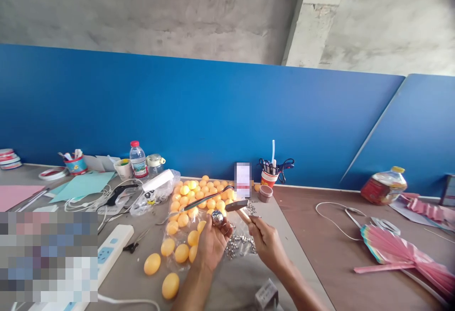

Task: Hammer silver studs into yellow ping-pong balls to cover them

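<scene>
Between the fingers of my left hand [213, 240] is a small, shiny silver ball [217, 216] with a bumpy, studded-looking surface. My right hand [265, 241] is closed round the wooden handle of a hammer [237, 205], whose dark head hangs just right of and above the silver ball, apart from it. Past my hands lie many orange balls [182, 253] like table tennis balls, most on clear plastic. Small silver metal pieces [239, 245] are heaped between my wrists, partly hidden by my hands.
A white power strip [113, 249] and tangled white cables [103, 195] lie to the left. A water bottle [138, 160] stands at the back by the blue partition [213, 116]. Right of my hands are a cup of tools [269, 178], a pink fan [398, 251] and a small grey box [266, 294].
</scene>
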`<state>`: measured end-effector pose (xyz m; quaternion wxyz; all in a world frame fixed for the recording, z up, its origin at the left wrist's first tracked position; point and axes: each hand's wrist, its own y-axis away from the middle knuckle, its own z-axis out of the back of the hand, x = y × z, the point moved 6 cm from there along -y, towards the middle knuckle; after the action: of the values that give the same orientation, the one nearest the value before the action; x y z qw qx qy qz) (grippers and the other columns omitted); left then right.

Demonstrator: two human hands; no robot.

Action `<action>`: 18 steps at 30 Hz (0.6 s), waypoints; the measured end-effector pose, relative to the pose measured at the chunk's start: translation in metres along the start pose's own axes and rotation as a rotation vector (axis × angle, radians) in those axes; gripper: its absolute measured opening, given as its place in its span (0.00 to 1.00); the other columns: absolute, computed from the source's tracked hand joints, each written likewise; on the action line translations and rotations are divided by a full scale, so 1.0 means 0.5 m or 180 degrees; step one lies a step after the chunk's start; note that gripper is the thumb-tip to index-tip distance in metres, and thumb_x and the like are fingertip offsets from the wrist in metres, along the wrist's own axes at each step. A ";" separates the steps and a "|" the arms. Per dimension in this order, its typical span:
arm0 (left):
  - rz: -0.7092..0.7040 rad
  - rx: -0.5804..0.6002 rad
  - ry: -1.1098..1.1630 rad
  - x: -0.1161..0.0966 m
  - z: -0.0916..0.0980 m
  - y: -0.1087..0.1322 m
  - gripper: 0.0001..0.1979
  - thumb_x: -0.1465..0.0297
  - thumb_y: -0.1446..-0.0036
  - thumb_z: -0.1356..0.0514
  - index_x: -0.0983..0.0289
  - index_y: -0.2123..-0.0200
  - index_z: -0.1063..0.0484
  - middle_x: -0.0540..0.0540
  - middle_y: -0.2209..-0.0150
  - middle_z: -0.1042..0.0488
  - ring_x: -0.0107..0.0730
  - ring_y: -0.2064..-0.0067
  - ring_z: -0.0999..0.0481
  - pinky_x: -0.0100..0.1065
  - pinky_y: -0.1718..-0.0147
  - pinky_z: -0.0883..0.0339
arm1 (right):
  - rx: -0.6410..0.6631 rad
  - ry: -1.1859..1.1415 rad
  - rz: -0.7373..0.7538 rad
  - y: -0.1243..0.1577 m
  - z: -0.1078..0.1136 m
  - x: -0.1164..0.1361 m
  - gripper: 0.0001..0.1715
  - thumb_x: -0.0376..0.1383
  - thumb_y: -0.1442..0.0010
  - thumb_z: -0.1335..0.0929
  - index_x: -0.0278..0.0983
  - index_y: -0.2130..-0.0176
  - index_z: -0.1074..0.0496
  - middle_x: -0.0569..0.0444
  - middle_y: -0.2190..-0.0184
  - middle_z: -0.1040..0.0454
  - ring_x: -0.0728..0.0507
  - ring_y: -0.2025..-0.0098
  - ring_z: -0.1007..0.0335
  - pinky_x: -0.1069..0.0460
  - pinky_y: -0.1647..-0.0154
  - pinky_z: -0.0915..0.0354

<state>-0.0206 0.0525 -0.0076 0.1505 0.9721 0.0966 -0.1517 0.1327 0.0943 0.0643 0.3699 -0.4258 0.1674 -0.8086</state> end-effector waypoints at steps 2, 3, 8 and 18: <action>-0.0007 -0.0031 -0.0007 -0.002 -0.002 0.001 0.20 0.63 0.31 0.49 0.66 0.73 0.27 0.58 0.71 0.23 0.33 0.70 0.23 0.36 0.64 0.27 | -0.0066 0.0006 0.0058 -0.001 0.010 0.004 0.16 0.38 0.32 0.42 0.36 0.64 0.28 0.54 0.78 0.28 0.48 0.79 0.34 0.56 0.77 0.41; -0.0019 -0.0038 -0.0009 -0.003 -0.003 0.001 0.19 0.63 0.32 0.48 0.66 0.71 0.27 0.58 0.72 0.23 0.33 0.70 0.23 0.35 0.64 0.27 | -0.0092 0.0024 0.0087 -0.001 0.013 0.006 0.16 0.38 0.32 0.41 0.36 0.63 0.28 0.54 0.78 0.28 0.48 0.79 0.34 0.56 0.77 0.41; -0.0147 0.0029 -0.0208 -0.003 -0.005 0.000 0.16 0.61 0.37 0.39 0.66 0.74 0.28 0.57 0.74 0.25 0.32 0.72 0.25 0.34 0.67 0.28 | -0.0057 0.0171 0.0181 0.001 0.003 0.013 0.16 0.38 0.32 0.42 0.36 0.62 0.28 0.53 0.76 0.27 0.46 0.76 0.31 0.55 0.74 0.40; -0.0659 0.0041 -0.0729 -0.002 0.004 -0.004 0.16 0.59 0.50 0.29 0.63 0.66 0.27 0.52 0.74 0.27 0.30 0.73 0.27 0.33 0.69 0.31 | 0.0302 0.0172 -0.0053 0.002 -0.015 0.010 0.18 0.39 0.30 0.43 0.37 0.63 0.29 0.53 0.76 0.26 0.46 0.77 0.32 0.55 0.75 0.42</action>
<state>-0.0227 0.0535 -0.0096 0.1378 0.9343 0.1775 -0.2768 0.1253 0.0896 0.0621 0.3783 -0.3872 0.1353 -0.8299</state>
